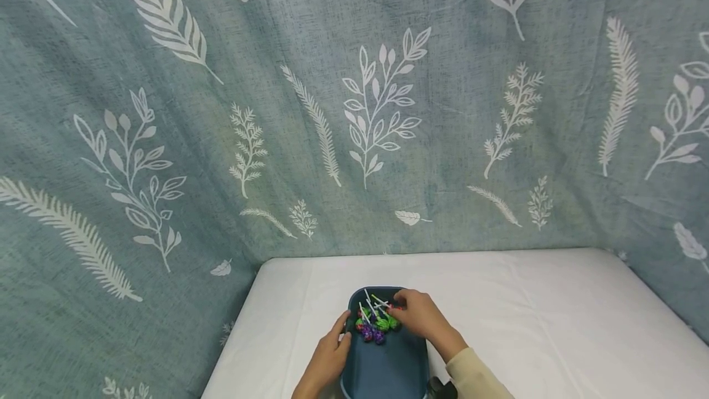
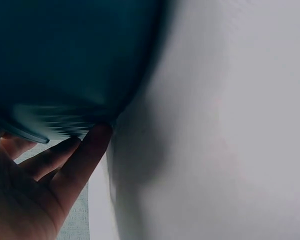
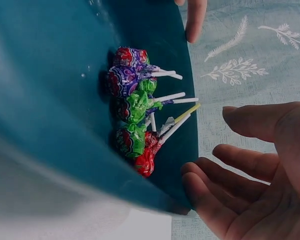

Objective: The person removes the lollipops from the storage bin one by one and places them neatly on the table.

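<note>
"What is the head view showing?"

"The left grip [image 1: 331, 353] is resting against the left wall of the tray [image 1: 386, 365], and the right grip [image 1: 422, 314] is hanging over the far right corner. The lollipops [image 1: 379, 325] are lying in a bunch between the two, just beside the right grip's fingertips. The tray is sitting on the surface [image 1: 526, 300], its bare floor lying nearer the person than the bunch."

"And the left wrist view?"

"There the left grip's fingers are lying nearly straight, fingertips touching the tray's outer side. I'm judging that as steadying rather than clamping."

"What about the right wrist view?"

"The right grip is standing wide, thumb well apart from the fingers, and I'm seeing nothing in its hold. The lollipops are lying ahead of its fingertips, wrapped heads bunched, sticks [image 3: 171, 96] pointing toward the rim beside this grip."

"So which step are we watching?"

"Probably tidying or picking among the lollipops, the left grip minding the tray."

"And what is the next move calling for?"

"I'm guessing a light pinch on one stick, since the sticks are crossing and a neighbour could be dragged along."
</note>
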### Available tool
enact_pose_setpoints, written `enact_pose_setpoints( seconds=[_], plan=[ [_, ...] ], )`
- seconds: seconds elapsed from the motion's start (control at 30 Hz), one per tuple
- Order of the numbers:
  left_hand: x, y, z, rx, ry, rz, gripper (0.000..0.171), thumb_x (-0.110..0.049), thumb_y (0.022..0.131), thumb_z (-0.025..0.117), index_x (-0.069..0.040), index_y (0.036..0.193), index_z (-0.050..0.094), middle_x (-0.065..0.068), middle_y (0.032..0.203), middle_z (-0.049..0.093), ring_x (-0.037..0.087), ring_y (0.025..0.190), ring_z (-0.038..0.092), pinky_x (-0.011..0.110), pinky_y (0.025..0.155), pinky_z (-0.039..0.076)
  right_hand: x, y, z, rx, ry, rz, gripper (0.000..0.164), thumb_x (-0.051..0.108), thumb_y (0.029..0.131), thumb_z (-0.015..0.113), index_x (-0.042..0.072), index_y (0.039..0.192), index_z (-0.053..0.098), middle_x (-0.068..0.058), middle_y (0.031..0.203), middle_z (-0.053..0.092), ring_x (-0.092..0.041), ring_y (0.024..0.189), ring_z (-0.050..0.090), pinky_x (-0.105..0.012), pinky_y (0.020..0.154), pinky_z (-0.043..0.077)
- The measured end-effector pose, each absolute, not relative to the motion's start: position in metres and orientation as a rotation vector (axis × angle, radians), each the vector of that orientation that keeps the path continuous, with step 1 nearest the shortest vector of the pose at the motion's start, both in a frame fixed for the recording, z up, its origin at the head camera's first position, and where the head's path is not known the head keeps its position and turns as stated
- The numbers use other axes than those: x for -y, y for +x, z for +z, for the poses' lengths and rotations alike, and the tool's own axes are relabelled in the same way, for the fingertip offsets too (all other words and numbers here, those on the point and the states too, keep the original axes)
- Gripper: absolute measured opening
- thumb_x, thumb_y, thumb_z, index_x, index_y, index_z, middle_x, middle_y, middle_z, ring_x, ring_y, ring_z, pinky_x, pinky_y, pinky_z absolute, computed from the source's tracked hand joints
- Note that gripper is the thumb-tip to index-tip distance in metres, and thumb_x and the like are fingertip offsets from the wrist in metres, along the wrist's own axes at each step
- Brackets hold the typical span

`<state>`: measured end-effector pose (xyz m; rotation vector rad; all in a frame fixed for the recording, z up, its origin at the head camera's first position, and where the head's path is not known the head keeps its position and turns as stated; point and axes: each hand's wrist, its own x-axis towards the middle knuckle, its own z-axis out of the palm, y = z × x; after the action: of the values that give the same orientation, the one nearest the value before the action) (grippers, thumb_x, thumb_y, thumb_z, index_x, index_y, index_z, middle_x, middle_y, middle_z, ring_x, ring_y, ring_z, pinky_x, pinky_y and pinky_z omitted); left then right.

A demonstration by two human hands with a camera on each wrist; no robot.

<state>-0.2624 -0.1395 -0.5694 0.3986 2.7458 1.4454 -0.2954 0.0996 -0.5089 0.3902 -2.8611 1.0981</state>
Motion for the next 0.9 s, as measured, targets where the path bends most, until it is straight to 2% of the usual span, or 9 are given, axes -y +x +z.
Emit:
enact_pose_setpoints(
  seconds=[0.17, 0.5, 0.77, 0.83, 0.9],
  plan=[
    [0.140, -0.262, -0.569, -2.751, 0.393, 1.445, 0.048, -0.015, 0.106, 0.046, -0.005, 0.153, 0.042, 0.028, 0.129, 0.062, 0.041, 0.104, 0.067, 0.061, 0.090, 0.050, -0.097, -0.300, -0.510, 2.885, 0.368, 1.104, 0.035, 0.018, 0.090, 0.078, -0.006, 0.114, 0.070, -0.015, 0.101, 0.071, -0.032, 0.095, 0.067, -0.052, 0.081, 0.054],
    [0.139, -0.261, -0.570, -2.744, 0.381, 1.472, 0.047, -0.016, 0.107, 0.046, -0.007, 0.153, 0.043, 0.028, 0.134, 0.059, 0.046, 0.110, 0.065, 0.062, 0.093, 0.048, -0.089, -0.307, -0.517, 2.901, 0.410, 1.041, 0.018, 0.006, 0.087, 0.077, -0.004, 0.101, 0.073, -0.009, 0.087, 0.068, -0.021, 0.076, 0.061, -0.046, 0.070, 0.054],
    [0.138, -0.260, -0.570, -2.748, 0.372, 1.486, 0.047, -0.016, 0.107, 0.046, -0.007, 0.153, 0.043, 0.028, 0.132, 0.060, 0.046, 0.111, 0.064, 0.063, 0.094, 0.047, -0.082, -0.309, -0.523, 2.947, 0.391, 0.979, 0.017, -0.007, 0.081, 0.072, -0.003, 0.097, 0.073, -0.012, 0.092, 0.069, -0.023, 0.079, 0.062, -0.046, 0.074, 0.055],
    [0.138, -0.260, -0.570, -2.749, 0.370, 1.481, 0.047, -0.016, 0.107, 0.046, -0.007, 0.153, 0.043, 0.028, 0.132, 0.061, 0.046, 0.110, 0.064, 0.063, 0.093, 0.048, -0.080, -0.310, -0.525, 2.950, 0.399, 0.957, 0.016, -0.009, 0.079, 0.071, -0.001, 0.092, 0.073, -0.008, 0.087, 0.068, -0.019, 0.073, 0.056, -0.042, 0.069, 0.053],
    [0.139, -0.260, -0.571, -2.748, 0.366, 1.480, 0.047, -0.016, 0.107, 0.045, -0.007, 0.153, 0.043, 0.028, 0.131, 0.061, 0.045, 0.110, 0.065, 0.063, 0.093, 0.048, -0.078, -0.310, -0.526, 2.939, 0.423, 0.950, 0.014, -0.011, 0.077, 0.068, 0.003, 0.077, 0.067, -0.001, 0.071, 0.058, -0.014, 0.061, 0.044, -0.035, 0.056, 0.045]
  ],
)
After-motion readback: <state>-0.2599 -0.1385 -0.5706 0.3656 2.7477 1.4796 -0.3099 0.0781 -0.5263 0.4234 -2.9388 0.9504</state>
